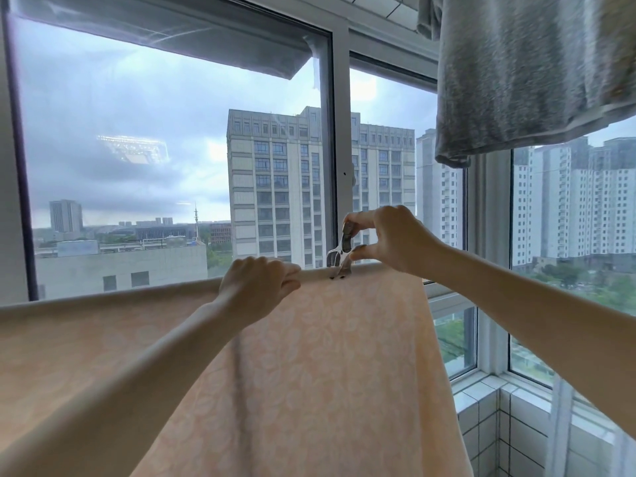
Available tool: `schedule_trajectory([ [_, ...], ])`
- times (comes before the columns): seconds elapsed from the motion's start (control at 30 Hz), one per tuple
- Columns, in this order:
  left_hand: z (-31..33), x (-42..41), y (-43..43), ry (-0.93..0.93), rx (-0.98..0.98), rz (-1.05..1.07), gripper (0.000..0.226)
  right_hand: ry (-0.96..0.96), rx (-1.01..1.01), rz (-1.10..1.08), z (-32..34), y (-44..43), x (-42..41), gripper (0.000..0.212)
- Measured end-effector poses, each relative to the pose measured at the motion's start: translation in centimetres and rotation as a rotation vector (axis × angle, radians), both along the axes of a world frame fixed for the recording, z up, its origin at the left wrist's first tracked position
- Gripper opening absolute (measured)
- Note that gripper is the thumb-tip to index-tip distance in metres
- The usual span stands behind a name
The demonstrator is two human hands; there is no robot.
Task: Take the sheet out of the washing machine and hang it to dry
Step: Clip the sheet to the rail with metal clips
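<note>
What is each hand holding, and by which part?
The right hand pinches a metal clip by its two handles, at the top fold of the sheet. The left hand grips that fold beside the clip.

No legible text or labels anywhere

This is looking like the glazed laundry balcony of a high-rise flat. A peach sheet (309, 356) is hanging across in front of the windows (339, 132), with a metal clip (340, 249) sitting on its top edge. A grey garment (533, 74) is hanging overhead. White tiles (488, 425) are lining the sill corner, and tower blocks (275, 184) are standing outside.
</note>
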State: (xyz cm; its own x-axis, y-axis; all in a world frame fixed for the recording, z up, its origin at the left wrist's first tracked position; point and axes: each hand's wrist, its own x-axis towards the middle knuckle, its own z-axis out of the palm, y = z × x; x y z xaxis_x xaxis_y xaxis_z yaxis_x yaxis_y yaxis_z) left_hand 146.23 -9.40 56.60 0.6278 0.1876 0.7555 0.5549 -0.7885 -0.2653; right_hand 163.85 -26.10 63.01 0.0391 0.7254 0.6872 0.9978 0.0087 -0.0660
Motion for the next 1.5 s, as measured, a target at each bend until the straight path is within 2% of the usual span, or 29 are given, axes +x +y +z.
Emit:
schedule_trajectory([
  [0.13,0.0,0.0,0.0,-0.003,-0.002,0.000,0.027,0.091,-0.035,0.109,0.8,0.3,0.5,0.043],
  [0.37,-0.1,0.1,-0.3,-0.006,0.015,-0.001,0.025,0.119,-0.116,0.132,0.5,1.4,1.3,0.031],
  [0.47,-0.1,0.1,-0.1,-0.008,0.017,0.002,0.024,0.151,-0.061,0.156,0.1,1.9,1.0,0.044],
  [0.6,-0.2,0.2,0.1,-0.028,0.016,-0.007,0.022,0.147,-0.184,0.172,0.6,2.4,1.0,0.067],
  [0.7,-0.3,0.3,0.5,-0.030,0.026,-0.004,0.022,0.191,-0.183,0.166,0.5,2.5,1.1,0.078],
  [0.97,-0.3,0.3,0.6,-0.022,0.029,-0.013,0.021,0.174,-0.124,0.137,-0.5,2.6,0.7,0.069],
  [1.1,-0.2,-0.1,0.4,0.008,-0.003,-0.015,0.022,0.117,-0.156,0.106,-0.1,2.4,0.4,0.075],
  [1.23,0.0,-0.3,0.2,0.021,-0.037,-0.039,0.023,0.052,-0.176,0.069,0.3,2.0,0.3,0.063],
  [1.4,0.0,-0.4,0.0,0.022,-0.040,-0.029,0.023,0.049,-0.171,0.050,-0.3,2.1,-0.3,0.060],
  [1.5,-0.1,-0.4,0.1,0.026,-0.034,-0.027,0.020,0.056,-0.177,0.034,-0.4,2.0,-0.6,0.071],
])
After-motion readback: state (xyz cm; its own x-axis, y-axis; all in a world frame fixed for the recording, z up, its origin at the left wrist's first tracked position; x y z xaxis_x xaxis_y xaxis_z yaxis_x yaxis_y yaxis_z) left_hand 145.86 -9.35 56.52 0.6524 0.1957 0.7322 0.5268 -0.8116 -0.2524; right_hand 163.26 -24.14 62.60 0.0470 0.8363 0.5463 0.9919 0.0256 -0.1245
